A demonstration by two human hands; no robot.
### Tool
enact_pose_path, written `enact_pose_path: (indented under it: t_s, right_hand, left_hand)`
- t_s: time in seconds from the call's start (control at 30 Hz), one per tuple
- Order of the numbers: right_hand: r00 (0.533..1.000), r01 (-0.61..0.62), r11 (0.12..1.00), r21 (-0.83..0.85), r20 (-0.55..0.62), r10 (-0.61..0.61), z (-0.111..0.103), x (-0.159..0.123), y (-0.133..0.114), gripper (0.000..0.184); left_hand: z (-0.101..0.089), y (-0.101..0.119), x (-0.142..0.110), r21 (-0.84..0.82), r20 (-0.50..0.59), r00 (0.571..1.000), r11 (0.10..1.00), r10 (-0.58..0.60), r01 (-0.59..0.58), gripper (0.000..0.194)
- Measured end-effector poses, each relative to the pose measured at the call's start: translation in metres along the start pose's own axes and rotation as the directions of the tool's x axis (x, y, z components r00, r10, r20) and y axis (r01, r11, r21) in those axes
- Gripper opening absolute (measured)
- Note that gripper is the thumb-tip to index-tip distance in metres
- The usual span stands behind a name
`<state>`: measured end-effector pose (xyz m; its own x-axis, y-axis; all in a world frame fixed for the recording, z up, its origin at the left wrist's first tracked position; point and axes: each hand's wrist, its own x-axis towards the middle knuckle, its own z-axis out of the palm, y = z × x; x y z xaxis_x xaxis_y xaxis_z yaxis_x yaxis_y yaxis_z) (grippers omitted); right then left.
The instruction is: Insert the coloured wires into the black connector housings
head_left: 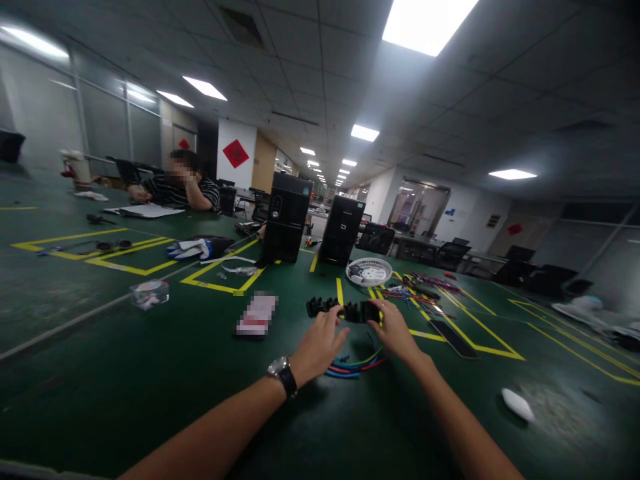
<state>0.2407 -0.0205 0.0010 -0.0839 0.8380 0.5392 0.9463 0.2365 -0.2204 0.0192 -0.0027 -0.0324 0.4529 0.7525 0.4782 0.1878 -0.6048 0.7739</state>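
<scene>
A row of small black pieces [321, 305], with upright projections, lies on the green table ahead of me; their exact kind is too small to tell. My left hand [316, 345] reaches to the row with its fingertips on or beside it, thumb spread apart. With thumb and fingers, my right hand [397, 331] grips the block-like black piece [370, 311] at the row's right end. Below and between both hands lie several blue, red and green wires [350, 367], bent in a curve. A watch [281, 373] is on my left wrist.
Two black computer towers [287, 220] stand behind the row, near a round white basket [370, 272]. Bundled wires [425, 290] and a dark flat slab [454, 339] lie right, a phone [257, 315] left. A white mouse-like object [517, 405] is near right. A person [183, 187] sits far left.
</scene>
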Motion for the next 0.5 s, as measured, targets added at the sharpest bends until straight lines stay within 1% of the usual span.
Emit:
enact_pose_path:
  t_s: [0.03,0.07,0.1,0.17,0.2,0.23,0.27,0.33,0.37,0.4,0.43,0.47,0.5]
  right_hand:
    - [0.997,-0.080,0.994,-0.071,0.016,0.081,0.004,0.005,0.014,0.047]
    - [0.989,-0.135,0.983,-0.128,0.045,0.141,0.009,0.008,0.026,0.046]
    - [0.981,-0.158,0.973,-0.168,0.088,0.175,0.015,0.011,0.037,0.046]
    - [0.969,-0.146,0.967,-0.206,0.166,0.182,0.026,0.014,0.052,0.047]
    - [0.970,-0.133,0.967,-0.218,0.174,0.172,0.030,0.016,0.055,0.048]
    - [0.975,-0.126,0.965,-0.228,0.151,0.163,0.033,0.016,0.054,0.048]
    - [0.984,-0.121,0.964,-0.235,0.103,0.148,0.033,0.016,0.050,0.048]
    - [0.996,-0.085,0.972,-0.220,-0.009,0.085,0.027,0.015,0.027,0.046]
    - [0.999,-0.024,0.982,-0.188,-0.030,0.019,0.022,0.013,0.010,0.043]
    - [0.998,0.059,0.989,-0.135,-0.015,-0.062,0.018,0.009,-0.011,0.042]
    - [0.989,0.146,0.987,-0.066,0.047,-0.143,0.014,0.005,-0.034,0.042]
    - [0.960,0.229,0.973,0.012,0.161,-0.228,0.013,0.000,-0.056,0.044]
    - [0.903,0.307,0.948,0.082,0.289,-0.318,0.014,-0.005,-0.077,0.049]
  left_hand:
    - [-0.001,0.000,-0.001,0.094,0.004,0.998,0.993,0.066,-0.066,0.048]
    - [-0.002,0.000,-0.001,0.156,0.007,0.995,0.982,0.104,-0.104,0.046]
    - [-0.002,0.000,-0.002,0.191,0.005,0.993,0.975,0.117,-0.116,0.045]
    - [-0.001,0.000,-0.002,0.216,-0.016,0.994,0.971,0.109,-0.103,0.041]
    - [-0.002,-0.001,-0.001,0.217,-0.037,0.994,0.972,0.103,-0.093,0.039]
    - [-0.002,-0.001,0.000,0.211,-0.069,0.993,0.974,0.100,-0.083,0.036]
    - [-0.003,-0.001,0.001,0.196,-0.113,0.989,0.978,0.098,-0.074,0.033]
    - [-0.008,-0.001,0.005,0.146,-0.225,0.969,0.987,0.099,-0.067,0.028]
    - [-0.010,-0.002,0.007,0.118,-0.282,0.954,0.991,0.100,-0.069,0.026]
    - [-0.013,-0.004,0.010,0.093,-0.336,0.937,0.993,0.096,-0.069,0.024]
    - [-0.017,-0.006,0.013,0.073,-0.382,0.920,0.995,0.087,-0.063,0.023]
    - [-0.020,-0.009,0.015,0.060,-0.420,0.905,0.997,0.071,-0.051,0.022]
    - [-0.022,-0.013,0.018,0.053,-0.450,0.891,0.998,0.054,-0.034,0.022]
